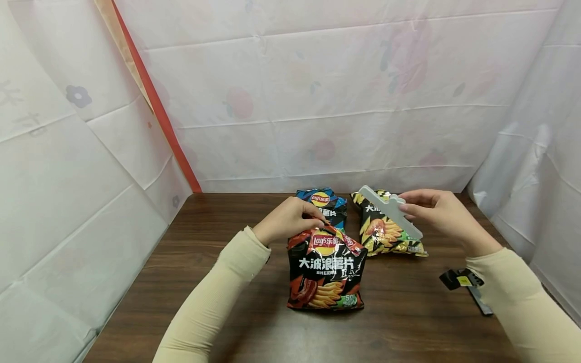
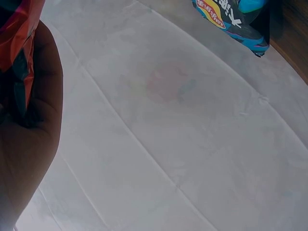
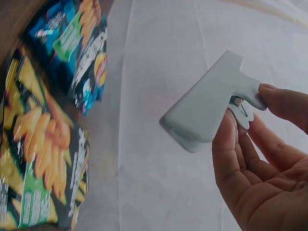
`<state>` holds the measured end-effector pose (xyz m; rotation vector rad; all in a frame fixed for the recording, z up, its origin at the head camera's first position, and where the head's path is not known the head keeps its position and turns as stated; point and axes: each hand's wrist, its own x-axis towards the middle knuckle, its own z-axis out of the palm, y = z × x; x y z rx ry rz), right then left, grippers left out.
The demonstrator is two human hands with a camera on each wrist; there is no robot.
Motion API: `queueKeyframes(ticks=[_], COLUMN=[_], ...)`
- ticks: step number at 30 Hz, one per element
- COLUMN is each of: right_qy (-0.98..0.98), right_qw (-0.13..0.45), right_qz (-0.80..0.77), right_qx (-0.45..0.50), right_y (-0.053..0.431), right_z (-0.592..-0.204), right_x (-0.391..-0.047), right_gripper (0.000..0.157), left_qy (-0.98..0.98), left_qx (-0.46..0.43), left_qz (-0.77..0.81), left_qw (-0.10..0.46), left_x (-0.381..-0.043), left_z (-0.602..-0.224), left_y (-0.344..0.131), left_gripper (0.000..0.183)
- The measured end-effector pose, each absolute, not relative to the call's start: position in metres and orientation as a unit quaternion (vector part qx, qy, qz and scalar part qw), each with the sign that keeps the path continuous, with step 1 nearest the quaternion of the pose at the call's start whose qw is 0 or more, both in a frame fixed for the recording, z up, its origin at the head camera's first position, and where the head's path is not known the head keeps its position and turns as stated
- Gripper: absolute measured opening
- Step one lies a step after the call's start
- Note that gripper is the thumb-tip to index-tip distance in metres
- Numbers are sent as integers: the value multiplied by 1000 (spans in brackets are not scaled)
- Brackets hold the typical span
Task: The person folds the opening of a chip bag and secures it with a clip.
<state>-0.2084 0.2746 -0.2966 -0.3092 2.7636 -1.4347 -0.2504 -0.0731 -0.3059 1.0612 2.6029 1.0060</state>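
Note:
A red and black chip bag (image 1: pixel 327 272) stands upright near the middle of the table. My left hand (image 1: pixel 290 220) pinches its top edge; in the left wrist view the red foil (image 2: pixel 21 43) lies against the hand's fingers. Held by its handle, a pale grey bag clip (image 1: pixel 391 212) is pinched between the thumb and fingers of my right hand (image 1: pixel 438 214). The right wrist view shows the clip (image 3: pixel 207 101) from its end, with the thumb on one handle tab. It is in the air, in front of the yellow chip bag (image 1: pixel 379 227) and apart from the red one.
Behind the red bag is a blue and black chip bag (image 1: pixel 338 206), partly hidden. By my right forearm, a black strap (image 1: pixel 454 279) with a yellow label and a flat grey object (image 1: pixel 480 301) show. White cloth walls (image 1: pixel 317 101) enclose the brown table (image 1: pixel 218 242).

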Motion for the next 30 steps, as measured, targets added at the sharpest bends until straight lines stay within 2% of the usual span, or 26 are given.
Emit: queueKeyframes(ticks=[8, 14, 21, 30], right_qy=[876, 855, 850, 837], right_qw=[29, 53, 67, 65], right_qz=[-469, -501, -506, -520], right_qx=[-109, -125, -133, -157], right_y=[252, 236, 225, 216], right_z=[-293, -296, -303, -314], right_x=[-201, -198, -198, -199], right_gripper=[49, 45, 43, 38], left_qy=[872, 874, 875, 872], left_qx=[350, 351, 366, 351], left_qz=[333, 329, 314, 334], left_qw=[75, 72, 46, 68], left_x=[-250, -250, -252, -251], left_z=[-306, -306, -308, -310], left_y=[-74, -74, -73, -73], left_gripper=[13, 12, 12, 13])
